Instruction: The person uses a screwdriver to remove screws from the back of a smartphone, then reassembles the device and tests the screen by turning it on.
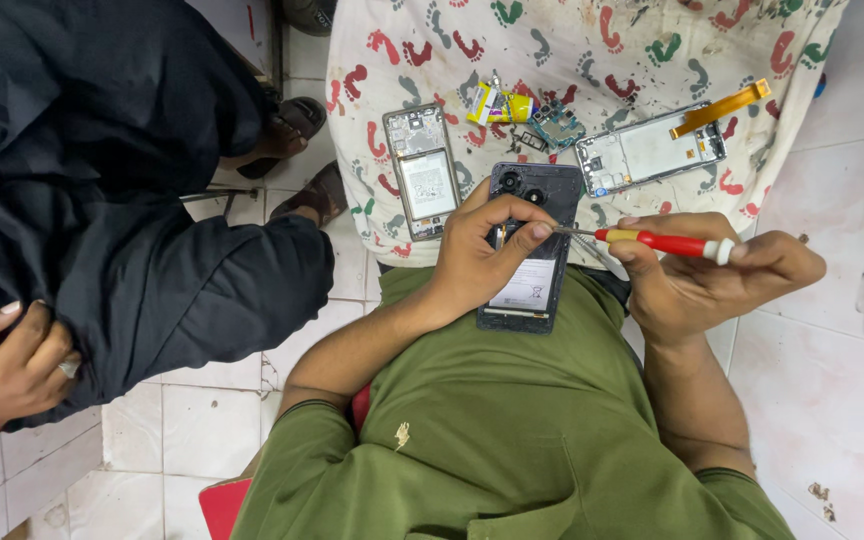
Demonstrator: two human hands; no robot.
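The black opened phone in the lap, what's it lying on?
The black opened phone rests on the green shirt, its top end over the footprint-patterned cloth. The left hand covers its left edge; what is under it cannot be seen.

The opened black phone (530, 250) is lying with its back side up, its long axis running away from the person, under the left hand. Its two round camera lenses are showing at the far end, just beyond the left fingers, and a white label is showing on the near part, just beside the left palm. The red screwdriver (657, 243) with a white end cap is lying almost level across the right fingers, and its thin metal tip is pointing to the phone, reaching its right edge.
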